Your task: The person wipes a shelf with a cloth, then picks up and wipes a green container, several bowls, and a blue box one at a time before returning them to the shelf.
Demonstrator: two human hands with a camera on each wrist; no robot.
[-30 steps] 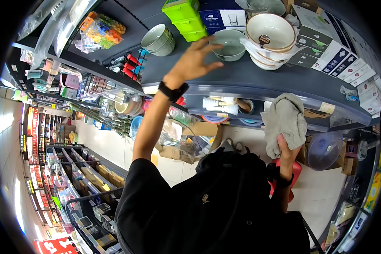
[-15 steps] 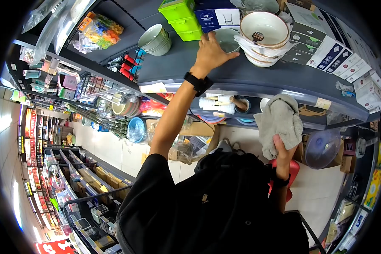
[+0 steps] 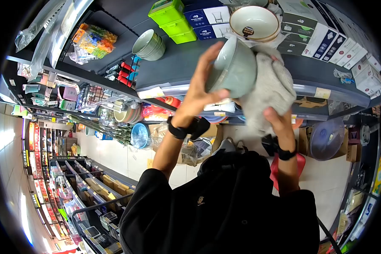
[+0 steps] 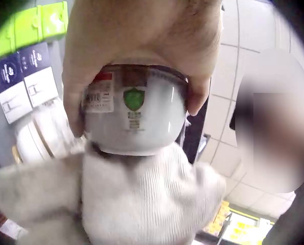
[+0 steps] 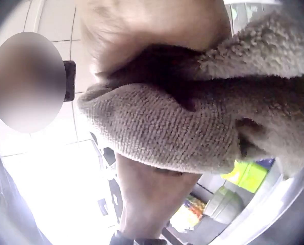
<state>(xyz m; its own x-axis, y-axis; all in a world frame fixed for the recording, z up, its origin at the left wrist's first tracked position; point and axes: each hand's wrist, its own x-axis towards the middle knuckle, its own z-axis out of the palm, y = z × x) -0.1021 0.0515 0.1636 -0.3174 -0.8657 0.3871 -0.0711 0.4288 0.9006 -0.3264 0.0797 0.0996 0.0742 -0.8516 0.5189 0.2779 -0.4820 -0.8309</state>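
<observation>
A pale grey-green bowl (image 3: 237, 70) is tipped on its side in front of the upper shelf. My left hand (image 3: 194, 93) grips it, with fingers and thumb on opposite sides, as the left wrist view shows. A green shield sticker (image 4: 134, 98) and a printed label (image 4: 100, 96) are on the bowl. In my right hand (image 3: 281, 127) is a bunched grey cloth (image 3: 269, 95), its thumb pressing on the near side. The cloth overlaps the bowl's right side in the head view. In the right wrist view, cloth folds (image 5: 162, 127) hide most of that hand's fingers.
On the upper shelf (image 3: 165, 76) stand stacked grey-green bowls (image 3: 149, 45), lime-green boxes (image 3: 169, 21), a brown-rimmed cream bowl (image 3: 256, 23) and boxed glassware (image 3: 205, 25). Below are a cardboard box (image 3: 211, 133), a blue basin (image 3: 140, 135) and a red stool (image 3: 288, 169).
My left hand has taken the grey-green bowl off the shelf, beside the cream bowls, and brought it down and closer to me. My right hand has raised the cloth up against it.
</observation>
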